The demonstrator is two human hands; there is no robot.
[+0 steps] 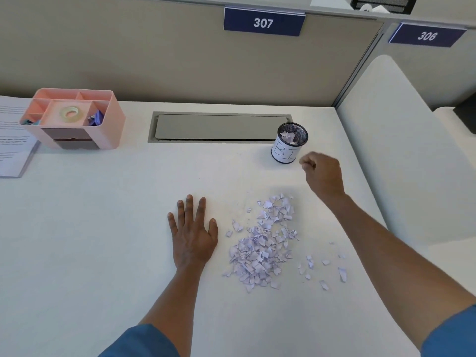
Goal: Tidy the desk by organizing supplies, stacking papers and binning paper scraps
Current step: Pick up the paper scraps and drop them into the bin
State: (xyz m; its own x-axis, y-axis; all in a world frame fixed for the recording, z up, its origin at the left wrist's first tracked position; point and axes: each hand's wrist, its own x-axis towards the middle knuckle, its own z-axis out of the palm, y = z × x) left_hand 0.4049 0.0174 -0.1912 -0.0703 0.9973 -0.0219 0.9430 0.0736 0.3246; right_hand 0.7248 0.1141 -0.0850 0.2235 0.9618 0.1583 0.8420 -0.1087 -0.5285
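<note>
A pile of small torn lilac paper scraps (260, 246) lies on the white desk (103, 240), with a few loose bits (325, 273) scattered to its right. A black mesh cup with a paper label, the bin (289, 143), stands behind the pile and holds some scraps. My left hand (192, 234) lies flat on the desk, fingers spread, just left of the pile. My right hand (323, 176) hovers just right of the bin with its fingers curled; I cannot see whether anything is inside them.
A pink desk organizer (74, 119) with a tape roll (69, 113) and clips stands at the back left, partly on a stack of printed papers (13, 140). A grey cable hatch (219, 127) is set into the desk. A white divider (401, 140) bounds the right side.
</note>
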